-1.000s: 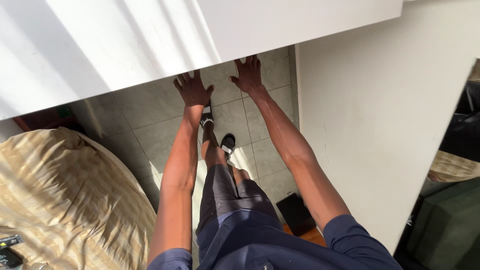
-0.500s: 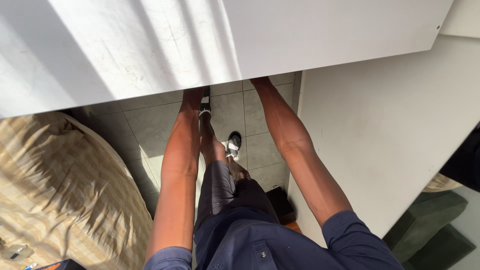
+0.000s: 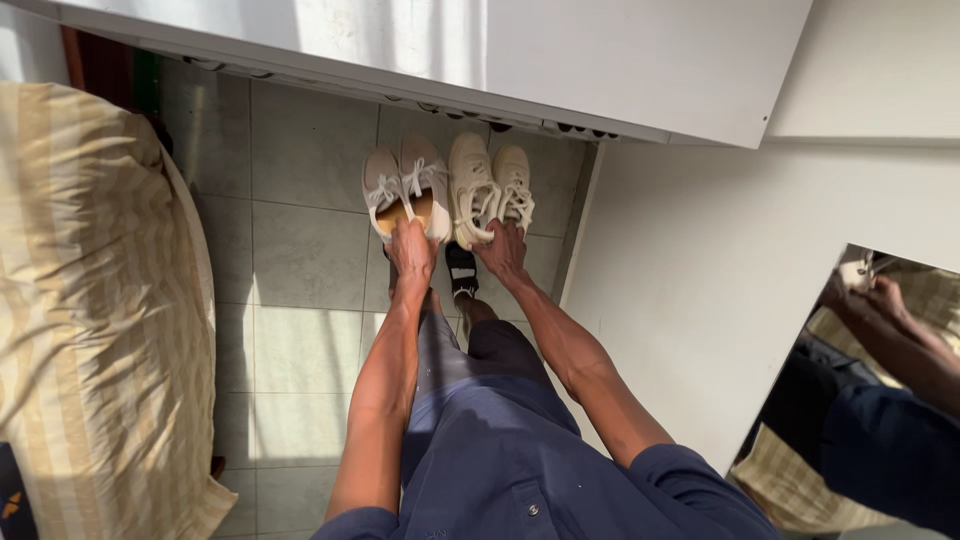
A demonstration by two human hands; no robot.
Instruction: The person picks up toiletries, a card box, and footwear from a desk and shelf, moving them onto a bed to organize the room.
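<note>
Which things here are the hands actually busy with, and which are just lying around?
In hand:
left hand grips the beige pair of shoes
right hand grips the cream pair of shoes

Lying about:
striped bedding
white shelf
mirror
tiled floor

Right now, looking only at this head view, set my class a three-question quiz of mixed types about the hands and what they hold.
1. True or false: the left hand holds a pair of black boots.
2. Multiple choice: the right hand grips A) a cream pair of laced shoes, B) a pillow, C) a mirror.
3. Short answer: what lies to the person's left, beside the tiled floor?

Key
1. False: it holds a pale pair of sneakers.
2. A.
3. A bed with striped beige bedding.
</note>
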